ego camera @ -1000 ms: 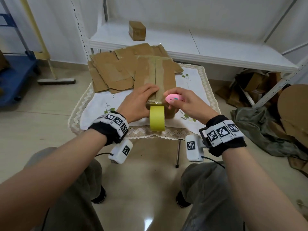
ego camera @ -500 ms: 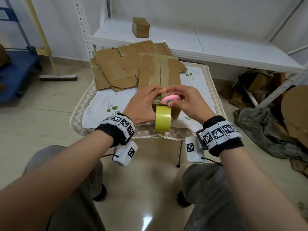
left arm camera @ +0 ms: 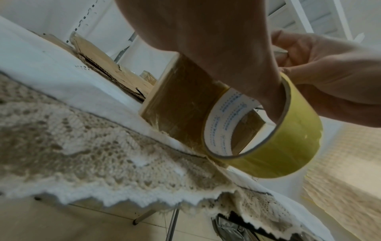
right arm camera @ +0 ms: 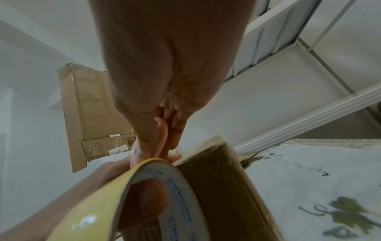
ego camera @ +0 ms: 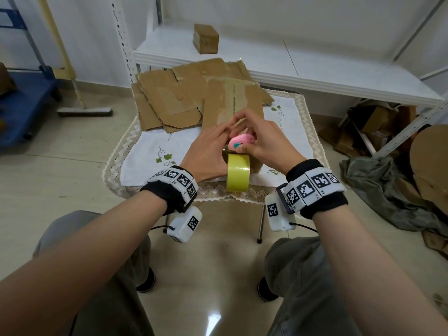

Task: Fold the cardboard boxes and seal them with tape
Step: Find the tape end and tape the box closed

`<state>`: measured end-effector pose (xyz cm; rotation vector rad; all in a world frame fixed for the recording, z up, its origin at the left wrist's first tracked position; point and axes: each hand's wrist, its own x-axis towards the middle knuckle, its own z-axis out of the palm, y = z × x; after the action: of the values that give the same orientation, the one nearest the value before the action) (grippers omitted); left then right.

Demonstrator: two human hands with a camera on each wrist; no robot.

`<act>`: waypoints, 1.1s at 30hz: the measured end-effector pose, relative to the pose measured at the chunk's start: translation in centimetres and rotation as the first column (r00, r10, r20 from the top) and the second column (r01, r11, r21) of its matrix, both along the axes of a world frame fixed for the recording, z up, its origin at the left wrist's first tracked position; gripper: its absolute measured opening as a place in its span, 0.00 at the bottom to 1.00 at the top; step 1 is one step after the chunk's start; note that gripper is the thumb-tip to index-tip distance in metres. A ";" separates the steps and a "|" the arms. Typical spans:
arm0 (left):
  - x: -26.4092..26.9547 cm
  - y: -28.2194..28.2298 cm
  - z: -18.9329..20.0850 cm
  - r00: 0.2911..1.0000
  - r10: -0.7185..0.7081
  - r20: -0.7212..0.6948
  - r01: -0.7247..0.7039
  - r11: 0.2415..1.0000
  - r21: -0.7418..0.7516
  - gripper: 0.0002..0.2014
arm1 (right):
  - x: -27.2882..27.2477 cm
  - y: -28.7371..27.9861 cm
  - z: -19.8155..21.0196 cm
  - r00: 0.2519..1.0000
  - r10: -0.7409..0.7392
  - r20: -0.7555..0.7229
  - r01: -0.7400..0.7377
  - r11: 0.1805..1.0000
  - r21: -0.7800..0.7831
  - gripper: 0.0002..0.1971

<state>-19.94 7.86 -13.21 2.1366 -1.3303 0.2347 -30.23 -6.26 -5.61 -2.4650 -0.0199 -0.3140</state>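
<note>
While taping the near end of the long brown cardboard box (ego camera: pixel 232 103) on the white embroidered tablecloth (ego camera: pixel 145 151): left hand (ego camera: pixel 208 154) curled, thumb hooked through the yellow roll of packing tape (ego camera: pixel 238 172), hanging at the box's near face. Right hand (ego camera: pixel 264 141) closed round a small pink cutter (ego camera: pixel 241 141) at the tape line. Top seam already taped; strip seemingly not yet cut. Flat brown cardboard blanks (ego camera: pixel 174 100) behind, unfolded; one small sealed brown box (ego camera: pixel 206 38) on the white shelf (ego camera: pixel 315 69).
</note>
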 end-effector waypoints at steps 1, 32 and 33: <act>0.0 0.0 0.0 1.000 -0.004 -0.008 0.004 1.000 0.000 0.35 | 0.0 0.0 0.0 1.000 0.010 0.003 -0.010 1.000 0.001 0.26; 0.0 -0.2 -0.2 0.999 0.022 -0.038 -0.023 0.999 -0.028 0.51 | -1.6 -3.4 0.0 0.987 -0.129 -0.090 0.131 0.991 0.018 0.28; 0.0 -0.2 -0.2 0.999 0.024 -0.041 -0.026 0.999 -0.031 0.51 | -1.8 -3.5 0.0 0.985 -0.140 -0.102 0.145 0.989 0.042 0.27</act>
<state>-19.94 7.65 -13.44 2.1220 -1.2696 0.2199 -32.04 -9.81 -5.61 -2.4344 0.2044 -0.2504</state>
